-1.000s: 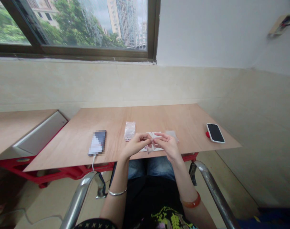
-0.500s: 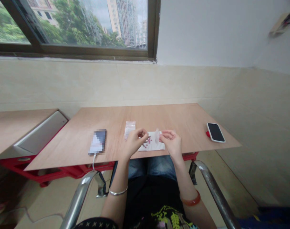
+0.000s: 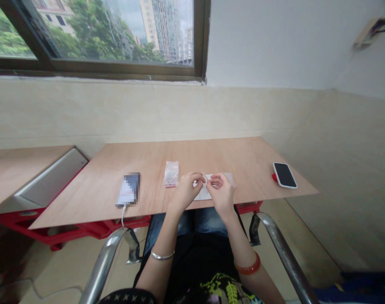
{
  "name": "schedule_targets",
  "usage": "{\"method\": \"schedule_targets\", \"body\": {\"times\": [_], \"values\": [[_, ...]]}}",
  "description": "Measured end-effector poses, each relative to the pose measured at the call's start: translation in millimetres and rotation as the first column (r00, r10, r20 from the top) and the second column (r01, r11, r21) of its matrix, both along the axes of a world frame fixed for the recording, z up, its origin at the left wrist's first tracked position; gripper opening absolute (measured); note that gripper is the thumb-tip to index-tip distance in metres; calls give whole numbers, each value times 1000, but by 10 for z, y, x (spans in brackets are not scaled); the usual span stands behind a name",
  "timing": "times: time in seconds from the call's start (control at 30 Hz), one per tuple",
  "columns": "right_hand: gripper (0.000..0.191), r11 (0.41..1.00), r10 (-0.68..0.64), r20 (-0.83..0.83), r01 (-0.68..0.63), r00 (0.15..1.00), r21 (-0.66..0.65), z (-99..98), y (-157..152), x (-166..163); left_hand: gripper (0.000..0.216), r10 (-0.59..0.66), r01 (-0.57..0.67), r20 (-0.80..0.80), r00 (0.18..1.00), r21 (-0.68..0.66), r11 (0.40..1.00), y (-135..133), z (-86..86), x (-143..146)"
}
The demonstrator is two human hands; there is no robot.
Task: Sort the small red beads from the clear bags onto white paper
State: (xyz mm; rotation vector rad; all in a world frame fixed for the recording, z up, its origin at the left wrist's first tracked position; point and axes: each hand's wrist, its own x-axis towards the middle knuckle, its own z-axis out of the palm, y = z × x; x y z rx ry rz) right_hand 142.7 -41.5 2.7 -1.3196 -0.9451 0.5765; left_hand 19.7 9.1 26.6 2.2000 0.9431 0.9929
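Note:
My left hand (image 3: 189,190) and my right hand (image 3: 220,192) nearly meet above a white sheet of paper (image 3: 203,194), fingertips pinched. Something thin and small shows between the fingertips, too tiny to name. A clear plastic bag (image 3: 231,179) lies just beyond my right hand, partly covered by it. To the left of my left hand, a stack of small clear zip bags (image 3: 171,173) rests on the table, with a reddish strip along its near end. My hands hide much of the paper and whatever is on it.
On the wooden table (image 3: 252,160), a blurred-out phone (image 3: 128,190) with a white cable lies at left. A phone with a dark screen (image 3: 285,175) lies at right, over something red. Metal chair arms (image 3: 105,261) flank me. A wall and window stand behind the table.
Both hands have come together over the paper; the left moved right. The clear bag, earlier upright by my right fingertips, is now beyond that hand. Small pink pieces on the paper are now hidden.

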Motion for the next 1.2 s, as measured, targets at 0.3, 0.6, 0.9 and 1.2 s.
{"method": "schedule_targets", "body": {"times": [0.3,0.6,0.9,1.2], "values": [[25,998,70,-68,-70,995,8,-29,11,2,16,132,-135,-36,991,-91,987,28,-92,23],[31,996,73,-114,-78,991,-39,-132,90,97,27,135,-135,10,991,-20,991,123,-177,-6],[35,973,175,-437,-222,882,-57,-182,144,116,36,61,-54,35,998,-174,983,116,-116,-77],[41,940,250,-658,-342,710,-12,-70,66,151,32,14,30,168,986,-252,967,86,-2,-139]]}}
